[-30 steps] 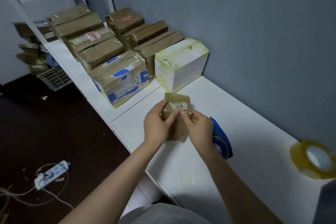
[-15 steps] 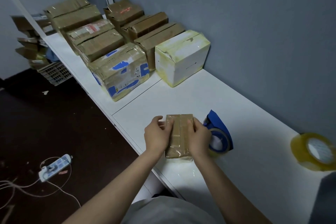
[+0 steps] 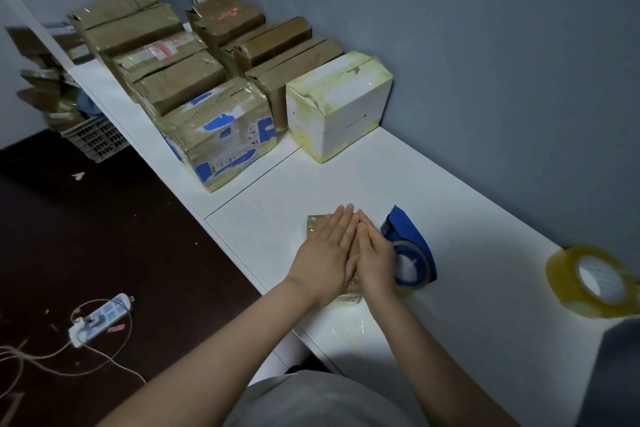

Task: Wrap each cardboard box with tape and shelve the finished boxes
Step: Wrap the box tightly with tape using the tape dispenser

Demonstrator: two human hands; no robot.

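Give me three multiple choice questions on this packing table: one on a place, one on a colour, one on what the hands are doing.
1. Where is the blue plastic tape dispenser?
A. On the dark floor.
B. On the white table, beside the right hand.
C. On top of a box.

2. What colour are the faces of the cardboard box with yellowish taped edges?
A. Red.
B. Black.
C. White.

3. How do the left hand and right hand meet the small brown tape-wrapped box?
A. Flat, fingers straight, on top.
B. Lifting it.
C. Not touching it.

Answers: B, the dispenser lies by the right hand; C, its faces are white; A, both palms lie flat over it.
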